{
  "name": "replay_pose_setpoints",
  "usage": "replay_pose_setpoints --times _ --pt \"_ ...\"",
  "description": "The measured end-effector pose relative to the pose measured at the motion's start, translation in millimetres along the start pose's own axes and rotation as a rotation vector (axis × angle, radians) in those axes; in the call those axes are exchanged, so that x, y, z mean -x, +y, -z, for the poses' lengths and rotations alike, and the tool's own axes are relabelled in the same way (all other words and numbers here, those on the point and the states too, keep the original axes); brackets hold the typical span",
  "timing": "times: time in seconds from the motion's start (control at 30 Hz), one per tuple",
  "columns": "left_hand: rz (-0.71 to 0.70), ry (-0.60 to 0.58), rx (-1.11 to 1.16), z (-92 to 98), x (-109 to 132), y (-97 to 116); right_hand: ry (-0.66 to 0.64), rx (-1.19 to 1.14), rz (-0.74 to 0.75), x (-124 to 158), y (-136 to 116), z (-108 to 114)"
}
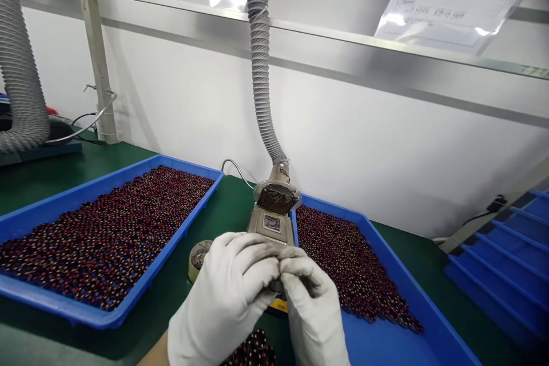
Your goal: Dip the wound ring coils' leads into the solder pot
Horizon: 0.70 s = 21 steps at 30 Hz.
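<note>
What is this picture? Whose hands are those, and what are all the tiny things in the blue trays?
This picture comes from a camera worn on a person's head, looking down at their own hands. The left hand and right hand wear white gloves and seem to hold something small, mostly hidden by the fingers. On the green table sit two blue trays, filled with tiny dark red parts. Between the trays stands a metal box with a round fan, joined to a bendy gray hose. A small round tin sits near the left hand.
</note>
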<state>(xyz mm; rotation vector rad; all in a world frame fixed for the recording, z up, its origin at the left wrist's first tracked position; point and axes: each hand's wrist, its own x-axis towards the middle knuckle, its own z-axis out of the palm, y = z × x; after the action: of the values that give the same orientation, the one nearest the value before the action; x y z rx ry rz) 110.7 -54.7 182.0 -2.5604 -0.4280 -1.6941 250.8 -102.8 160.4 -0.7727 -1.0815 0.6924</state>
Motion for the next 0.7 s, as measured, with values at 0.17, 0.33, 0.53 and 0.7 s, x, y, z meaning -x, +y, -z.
replay_pose_setpoints --times 0.17,0.33,0.53,0.7 --pt "0.006 0.023 -0.084 2.6 0 -1 0.229 -0.265 -0.062 -1 -6 -3" --pt "0.039 0.064 -0.096 -0.1 0 -4 0.103 -0.196 -0.245 3 5 -16" --pt "0.167 -0.047 0.219 2.9 7 -13 0.103 -0.397 -0.394 6 7 -27" --pt "0.387 0.042 0.535 2.2 5 -19 0.104 -0.405 -0.412 6 10 -23"
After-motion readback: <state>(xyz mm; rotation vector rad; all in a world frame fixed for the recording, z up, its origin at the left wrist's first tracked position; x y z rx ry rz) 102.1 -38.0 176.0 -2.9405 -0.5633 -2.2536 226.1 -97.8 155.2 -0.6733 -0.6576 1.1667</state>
